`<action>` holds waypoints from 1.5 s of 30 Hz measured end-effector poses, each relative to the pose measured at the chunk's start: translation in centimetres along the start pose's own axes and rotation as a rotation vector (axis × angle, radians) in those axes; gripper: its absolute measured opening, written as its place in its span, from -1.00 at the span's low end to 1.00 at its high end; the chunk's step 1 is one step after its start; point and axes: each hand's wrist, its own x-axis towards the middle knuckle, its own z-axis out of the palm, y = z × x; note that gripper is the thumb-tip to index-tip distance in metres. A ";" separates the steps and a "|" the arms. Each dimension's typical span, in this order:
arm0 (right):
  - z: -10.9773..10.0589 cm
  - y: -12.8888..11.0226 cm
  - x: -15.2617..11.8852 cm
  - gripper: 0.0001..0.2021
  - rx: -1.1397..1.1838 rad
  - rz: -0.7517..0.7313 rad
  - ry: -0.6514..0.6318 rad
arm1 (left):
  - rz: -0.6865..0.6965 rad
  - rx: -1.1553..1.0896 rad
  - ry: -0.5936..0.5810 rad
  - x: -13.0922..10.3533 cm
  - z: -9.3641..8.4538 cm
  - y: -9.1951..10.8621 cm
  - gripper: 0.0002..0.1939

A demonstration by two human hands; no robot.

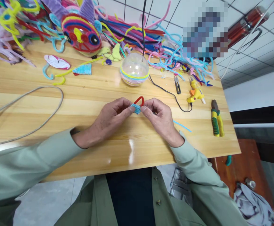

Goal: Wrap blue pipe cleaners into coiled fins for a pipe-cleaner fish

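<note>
Between my two hands, above the wooden table, is a small folded piece of light blue pipe cleaner. A red pipe cleaner arches up from it in a bent loop. My left hand pinches the blue piece from the left, thumb on top. From the other side my right hand pinches the right end, where the red loop comes down. Fingertips behind the piece are partly hidden. Beyond the hands stands a clear plastic ball ringed with yellow and blue pipe cleaners.
Yellow-handled pliers, a yellow glue gun and small snips lie at right. A grey cable loops at left. Along the back are heaped pipe cleaners and a decorated ball. A blue ridged piece lies back left.
</note>
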 end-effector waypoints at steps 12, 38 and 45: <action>0.5 -0.5 0.1 -0.83 -0.021 0.024 0.003 | -0.049 -0.099 -0.022 0.0 0.3 0.1 -0.52; -0.5 1.2 0.4 -0.85 -0.500 -0.527 0.054 | -0.191 -0.648 -0.109 0.8 1.3 -1.4 -0.42; -1.1 1.1 0.4 -0.71 -0.580 -0.513 0.015 | -0.302 -0.576 -0.176 0.6 0.4 0.1 -0.54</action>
